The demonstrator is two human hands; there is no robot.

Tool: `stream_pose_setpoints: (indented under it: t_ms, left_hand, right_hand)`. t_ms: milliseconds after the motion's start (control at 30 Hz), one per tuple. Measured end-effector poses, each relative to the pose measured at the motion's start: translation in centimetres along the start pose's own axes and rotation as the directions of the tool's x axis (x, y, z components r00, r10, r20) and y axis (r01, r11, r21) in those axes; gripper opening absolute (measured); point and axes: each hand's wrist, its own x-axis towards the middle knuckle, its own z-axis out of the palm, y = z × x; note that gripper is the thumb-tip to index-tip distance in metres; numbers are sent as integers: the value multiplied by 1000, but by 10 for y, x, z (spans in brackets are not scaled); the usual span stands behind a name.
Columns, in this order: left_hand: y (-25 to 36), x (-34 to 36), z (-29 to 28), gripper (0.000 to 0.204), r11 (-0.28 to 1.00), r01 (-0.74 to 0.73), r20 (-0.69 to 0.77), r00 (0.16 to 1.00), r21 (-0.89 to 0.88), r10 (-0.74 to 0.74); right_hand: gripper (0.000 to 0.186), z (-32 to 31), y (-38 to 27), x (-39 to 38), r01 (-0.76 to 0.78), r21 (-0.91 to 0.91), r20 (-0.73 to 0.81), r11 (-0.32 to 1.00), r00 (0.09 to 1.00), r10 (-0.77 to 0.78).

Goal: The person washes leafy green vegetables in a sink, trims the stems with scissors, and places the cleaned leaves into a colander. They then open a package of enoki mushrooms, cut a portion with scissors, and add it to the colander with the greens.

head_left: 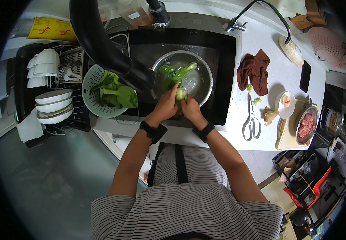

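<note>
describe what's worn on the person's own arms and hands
The left hand and right hand are ungloved. The left wristband is black with a boxy black piece; the right wristband is black too. The short left sleeve and right sleeve are pale grey with thin dark stripes. No cables show on the arms.

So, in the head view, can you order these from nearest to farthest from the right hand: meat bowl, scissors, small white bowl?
From the right hand:
1. Scissors: on the counter, right of the sink.
2. Small white bowl: farther right.
3. Meat bowl: farthest right.
</note>
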Motion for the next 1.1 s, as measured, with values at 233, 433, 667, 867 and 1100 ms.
stream_pose_setpoints:
  t_ms: [233, 433, 667, 867, 1100]
  left_hand:
    - [1, 15, 8, 63, 949, -25, -69, 996, 313, 49]
    - [-15, 16, -6, 46, 997, 19, 131, 991, -72, -10]
    - [-19, 10, -23, 56, 550, 181, 149, 983, -815, -103]
    - [4, 20, -11, 70, 434, 94, 61, 994, -896, -89]
    - [18, 24, -14, 58, 858, -20, -124, 991, -514, -51]
  right_hand:
    - [20, 0, 2, 3, 108, -484, -45, 869, 988, -148]
    - [21, -35, 3, 2, 439, -557, 197, 705, 895, -401]
    - [16, -61, -4, 10, 344, 377, -115, 860, 939, -326]
    - [43, -47, -29, 1, 543, 171, -119, 822, 840, -529]
    - [47, -52, -29, -2, 311, 434, 98, 845, 917, -388]
